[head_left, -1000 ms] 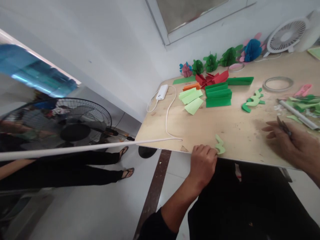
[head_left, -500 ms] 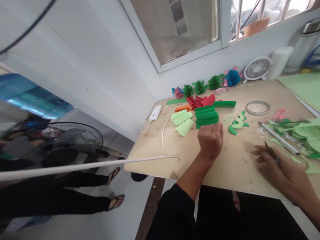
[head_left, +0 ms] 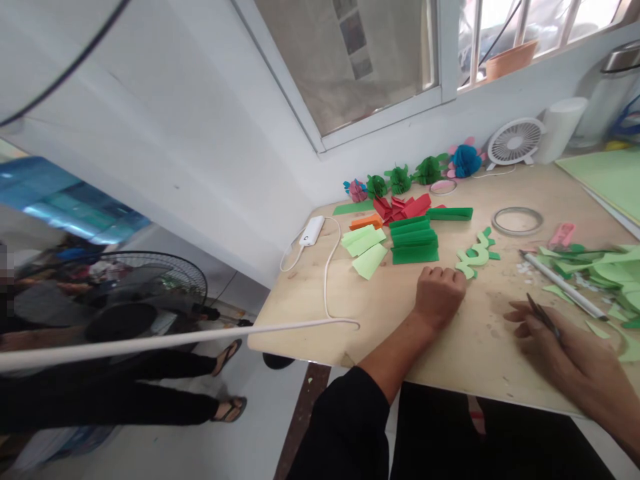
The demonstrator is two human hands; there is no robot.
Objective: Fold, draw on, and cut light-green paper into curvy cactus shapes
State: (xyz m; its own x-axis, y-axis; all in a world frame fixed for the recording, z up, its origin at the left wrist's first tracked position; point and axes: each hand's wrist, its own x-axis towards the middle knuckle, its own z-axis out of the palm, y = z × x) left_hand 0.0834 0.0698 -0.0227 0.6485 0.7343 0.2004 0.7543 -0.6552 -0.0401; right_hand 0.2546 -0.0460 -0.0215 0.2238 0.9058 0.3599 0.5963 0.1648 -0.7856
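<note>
My left hand [head_left: 440, 295] rests low over the table with its fingers curled. At its fingertips is a light green paper cutout [head_left: 466, 269], partly over a dark green one. Just beyond lie more wavy paper cutouts [head_left: 481, 250] in light and dark green. My right hand [head_left: 563, 343] is closed around dark scissors [head_left: 544, 316], their blades pointing up and left; the handles are hidden in the palm. Folded dark green paper strips [head_left: 414, 241] lie beyond my left hand, beside light green folded strips [head_left: 369, 252].
Red folded paper [head_left: 403, 208] and finished paper figures [head_left: 400, 180] line the back. A tape roll [head_left: 517, 221], a white pen [head_left: 565, 283] and green scraps [head_left: 613, 270] lie right. A white cable [head_left: 327, 280] crosses the left side. Another person's legs [head_left: 165, 393] show at left.
My left hand has moved right, from the dark green strips to the cutouts. A light green cutout now shows over the nearest dark green one. My right hand has hardly moved.
</note>
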